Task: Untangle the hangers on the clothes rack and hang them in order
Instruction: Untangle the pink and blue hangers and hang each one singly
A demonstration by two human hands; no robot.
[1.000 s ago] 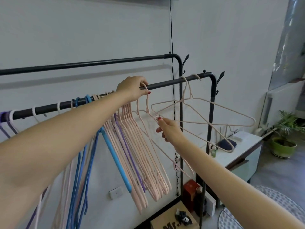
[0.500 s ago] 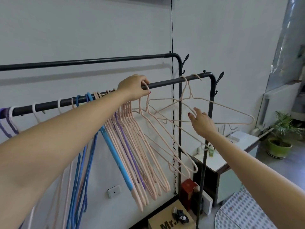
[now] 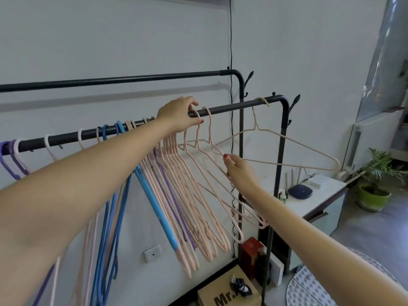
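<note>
The left hand [image 3: 178, 114] has its fingers curled over the front rail [image 3: 231, 106], pinching a pink hanger hook there. The right hand [image 3: 239, 171] reaches lower, fingers pinching the thin wire where two pink hangers [image 3: 212, 173] cross. Most of the pink bunch [image 3: 187, 206] already hangs close together below the left hand, with blue hangers [image 3: 110, 195] further left. One pink hanger [image 3: 287, 149] sits alone near the rail's right end, just beyond the right fingers, so sorting looks well advanced but unfinished.
</note>
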